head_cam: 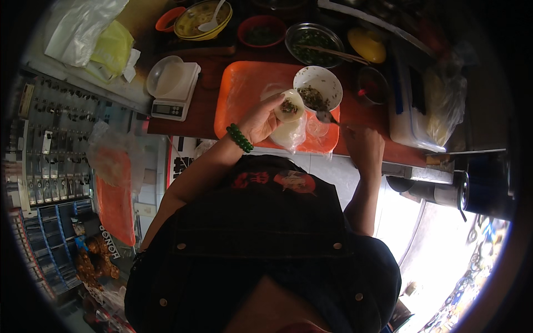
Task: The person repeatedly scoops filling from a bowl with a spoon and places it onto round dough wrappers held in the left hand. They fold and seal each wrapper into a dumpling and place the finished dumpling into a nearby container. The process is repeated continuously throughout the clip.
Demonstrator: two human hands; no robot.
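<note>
My left hand (263,119), with green beads at its wrist, holds a round dough wrapper (296,111) with a small heap of chopped filling (288,105) on it. My right hand (363,141) grips the handle of a metal spoon (326,117), whose bowl is at the lower rim of a white bowl (333,84). Dark chopped filling lies inside that bowl. Beneath both is an orange tray (233,91). Pale dough wrappers under clear plastic film (288,137) lie on the tray, below my left hand.
A kitchen scale (170,109) stands left of the tray. Behind the tray are a red bowl (262,31), a metal bowl of chopped greens (314,43) with chopsticks across it, and stacked yellow bowls (204,21). A plastic container (410,120) stands at the right.
</note>
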